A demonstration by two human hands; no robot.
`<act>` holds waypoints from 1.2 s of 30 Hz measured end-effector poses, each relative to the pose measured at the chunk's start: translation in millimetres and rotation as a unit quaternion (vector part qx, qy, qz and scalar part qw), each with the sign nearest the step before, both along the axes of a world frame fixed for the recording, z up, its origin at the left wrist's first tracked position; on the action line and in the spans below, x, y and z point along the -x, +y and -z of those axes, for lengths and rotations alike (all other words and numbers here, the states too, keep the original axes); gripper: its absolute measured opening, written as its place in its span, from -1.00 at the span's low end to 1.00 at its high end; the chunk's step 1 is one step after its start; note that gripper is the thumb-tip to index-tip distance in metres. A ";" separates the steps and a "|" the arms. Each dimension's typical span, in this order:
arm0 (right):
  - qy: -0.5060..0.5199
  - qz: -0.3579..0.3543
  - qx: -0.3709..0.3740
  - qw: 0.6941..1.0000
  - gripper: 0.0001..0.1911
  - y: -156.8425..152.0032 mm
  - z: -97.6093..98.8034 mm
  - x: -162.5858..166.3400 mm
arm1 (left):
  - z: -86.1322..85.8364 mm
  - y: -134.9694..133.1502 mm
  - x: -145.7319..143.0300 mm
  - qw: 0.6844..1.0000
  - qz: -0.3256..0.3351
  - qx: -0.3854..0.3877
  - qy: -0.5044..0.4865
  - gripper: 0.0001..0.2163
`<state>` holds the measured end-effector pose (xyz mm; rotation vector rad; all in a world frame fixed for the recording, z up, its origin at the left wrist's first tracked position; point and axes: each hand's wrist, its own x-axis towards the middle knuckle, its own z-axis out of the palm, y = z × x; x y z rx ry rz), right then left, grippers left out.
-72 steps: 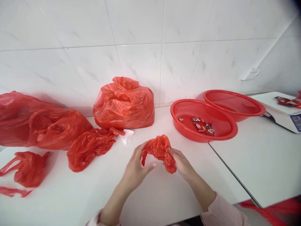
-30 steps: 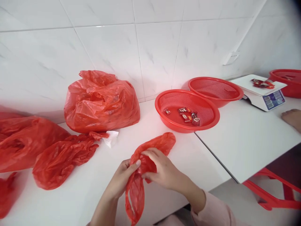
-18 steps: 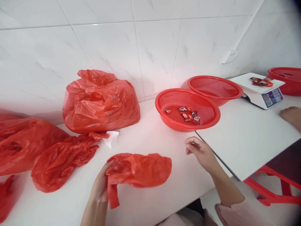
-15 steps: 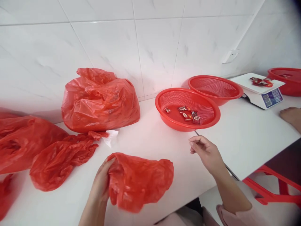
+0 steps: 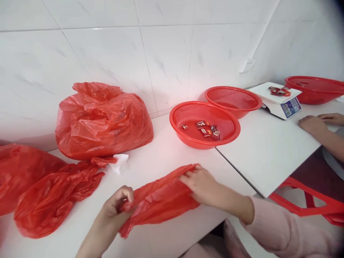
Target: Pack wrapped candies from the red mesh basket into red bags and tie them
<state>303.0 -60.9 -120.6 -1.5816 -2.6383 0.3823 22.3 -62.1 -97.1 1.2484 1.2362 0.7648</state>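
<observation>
red plastic bag (image 5: 161,197) lies stretched on the bench (image 5: 166,157), just in front of the mesh basket (image 5: 204,145), long axis slanting toward it. left hand (image 5: 115,206) fingers pinch the end far from the basket; right hand (image 5: 200,182) fingers grip the near end.

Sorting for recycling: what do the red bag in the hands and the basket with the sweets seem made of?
The bag, held by the left hand and right hand, looks like thin plastic film: glossy, creased, limp, slightly see-through. The basket looks like rigid moulded plastic: smooth shiny rim, fine mesh wall. Probably, not certainly.
</observation>
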 end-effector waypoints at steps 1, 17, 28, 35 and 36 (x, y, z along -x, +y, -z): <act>-0.003 0.005 -0.003 1.000 -0.49 0.9 -4.4 -13.9 | 2.9 4.5 8.7 0.999 0.038 -0.012 0.031 -0.84; 0.130 0.004 0.105 0.986 -0.66 -6.7 -23.6 -72.9 | 27.6 5.6 -19.0 0.941 0.149 -0.153 0.263 -0.62; 0.275 0.013 0.059 0.959 -0.82 2.7 -40.8 -73.1 | 27.3 6.3 -27.3 0.943 -0.006 -0.163 0.291 -0.59; 0.048 0.285 0.024 0.957 -0.64 120.5 -70.1 -141.2 | 31.0 18.4 -39.2 0.974 0.067 -0.124 0.177 -0.54; 0.009 0.288 0.052 0.956 -0.57 134.0 -66.1 -148.7 | 33.3 21.3 -41.6 0.975 0.080 -0.120 0.166 -0.55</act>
